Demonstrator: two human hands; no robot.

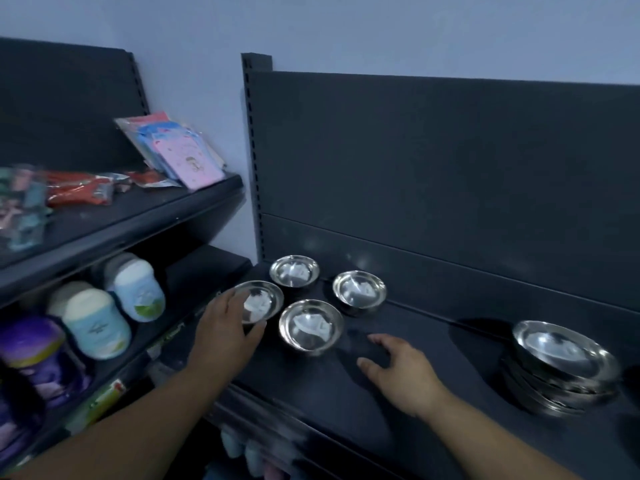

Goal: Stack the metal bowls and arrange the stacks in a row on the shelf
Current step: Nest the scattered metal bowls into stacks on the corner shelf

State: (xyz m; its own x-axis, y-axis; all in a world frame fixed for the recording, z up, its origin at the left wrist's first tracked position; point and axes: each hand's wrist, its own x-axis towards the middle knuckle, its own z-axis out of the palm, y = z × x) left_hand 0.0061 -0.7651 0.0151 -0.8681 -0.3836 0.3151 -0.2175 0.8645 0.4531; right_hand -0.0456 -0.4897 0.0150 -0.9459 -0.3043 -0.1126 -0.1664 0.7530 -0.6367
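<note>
The left hand grips the leftmost bowl; the right hand hangs loose, empty. Best lift level, then nest squarely in the next bowl.

Dark shelf carries four single bowls and one stack.

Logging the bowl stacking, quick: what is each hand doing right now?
Left hand: grips the small shiny round metal bowl at the front left.
Right hand: open, holding nothing, above the dark metal shelf.
</note>
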